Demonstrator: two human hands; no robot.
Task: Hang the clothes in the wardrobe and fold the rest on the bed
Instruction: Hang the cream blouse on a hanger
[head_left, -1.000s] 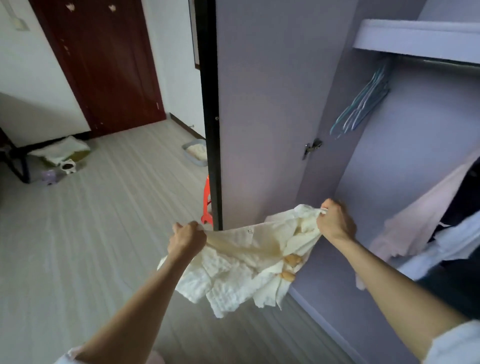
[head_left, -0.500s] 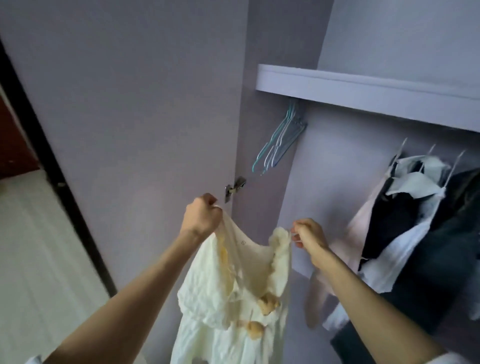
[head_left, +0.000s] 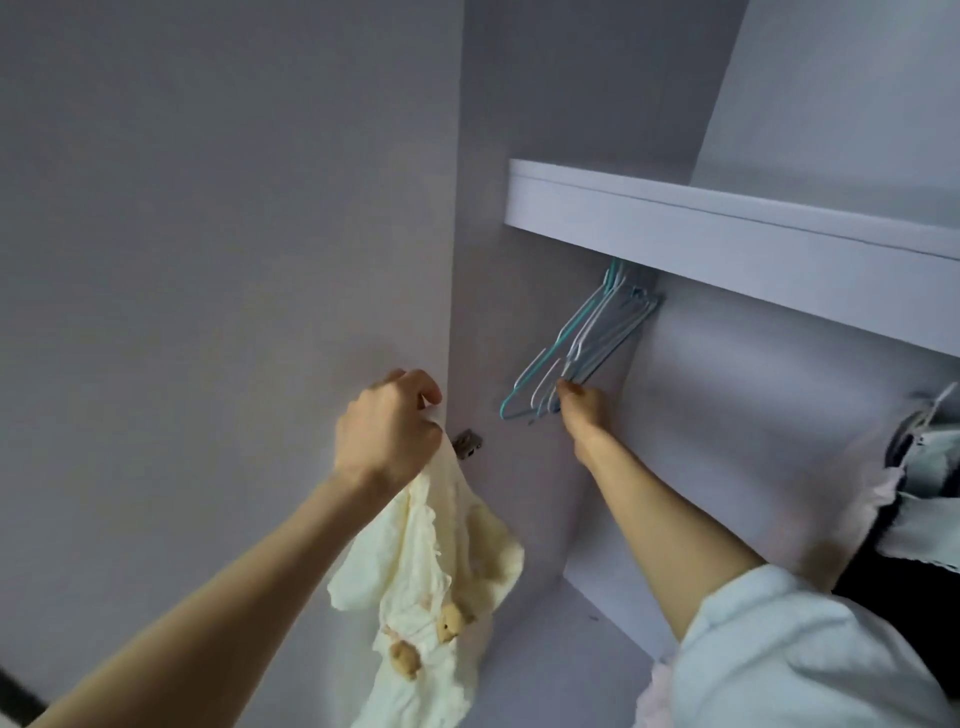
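Observation:
My left hand (head_left: 387, 431) grips the top of a cream garment (head_left: 426, 587) with small brown bear decorations, which hangs down in front of the wardrobe door. My right hand (head_left: 582, 408) reaches up into the wardrobe and its fingers close on the lower end of a bunch of thin teal and white wire hangers (head_left: 587, 340). The hangers dangle from under the wardrobe shelf (head_left: 727, 244); the rail itself is hidden.
The open wardrobe door (head_left: 234, 260) fills the left, with a metal hinge (head_left: 466, 444) at its edge. Dark and white clothes (head_left: 919, 493) hang at the right inside the wardrobe. The wardrobe's back panel (head_left: 753, 441) lies behind my right arm.
My right hand let go of the garment and rose to the hangers. The garment now hangs from my left hand alone. The view tilted up toward the shelf.

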